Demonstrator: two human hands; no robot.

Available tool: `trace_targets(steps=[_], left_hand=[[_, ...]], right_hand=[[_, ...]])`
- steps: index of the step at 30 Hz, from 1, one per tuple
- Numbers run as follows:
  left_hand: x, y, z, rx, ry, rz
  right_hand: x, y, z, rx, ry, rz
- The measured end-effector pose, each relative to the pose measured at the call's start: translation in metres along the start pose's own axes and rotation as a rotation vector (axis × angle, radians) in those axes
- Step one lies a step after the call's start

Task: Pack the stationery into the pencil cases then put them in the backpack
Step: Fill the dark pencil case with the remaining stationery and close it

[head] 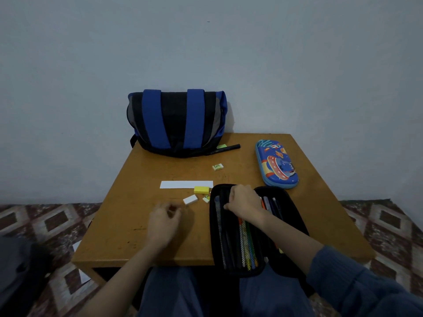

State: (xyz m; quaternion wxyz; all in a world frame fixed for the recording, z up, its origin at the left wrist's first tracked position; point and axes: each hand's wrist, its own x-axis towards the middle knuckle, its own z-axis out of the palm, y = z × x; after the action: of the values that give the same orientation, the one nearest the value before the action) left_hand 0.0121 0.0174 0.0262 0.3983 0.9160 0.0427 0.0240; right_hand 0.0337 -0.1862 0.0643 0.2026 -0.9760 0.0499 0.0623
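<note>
1. One backpack, blue and black, stands at the far edge of the worktop.
2. There are two pencil cases. The black pencil case lies open at the near right edge, with several pens under mesh; their number is not clear. The blue pencil case lies closed at the far right.
3. Four erasers lie loose in the middle: one yellow eraser, one white eraser, and two small printed erasers.
4. One black marker lies just beside the backpack, and one paper strip touches the yellow eraser.
5. The right hand grips the inner flap of the black pencil case with its fingers curled round it.
6. The left hand is near the white eraser with its fingers curled; I cannot tell if they pinch something.
</note>
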Motion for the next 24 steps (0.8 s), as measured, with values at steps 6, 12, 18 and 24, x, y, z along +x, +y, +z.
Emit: trace_targets(steps=[6,12,18,24], left_hand=[[0.010,-0.042,-0.002,0.501,-0.106,0.057],[0.008,-0.043,-0.001,0.465,-0.056,0.065],[0.007,-0.041,-0.001,0.417,-0.020,0.051],[0.009,-0.043,-0.001,0.395,0.001,0.051]], right_hand=[[0.020,-0.018,-0.006,0.074,0.094,-0.097],[0.050,-0.043,0.006,0.038,0.101,-0.167],[0.074,-0.070,0.023,-0.077,0.020,-0.250],[0.089,-0.086,0.041,-0.248,-0.039,-0.289]])
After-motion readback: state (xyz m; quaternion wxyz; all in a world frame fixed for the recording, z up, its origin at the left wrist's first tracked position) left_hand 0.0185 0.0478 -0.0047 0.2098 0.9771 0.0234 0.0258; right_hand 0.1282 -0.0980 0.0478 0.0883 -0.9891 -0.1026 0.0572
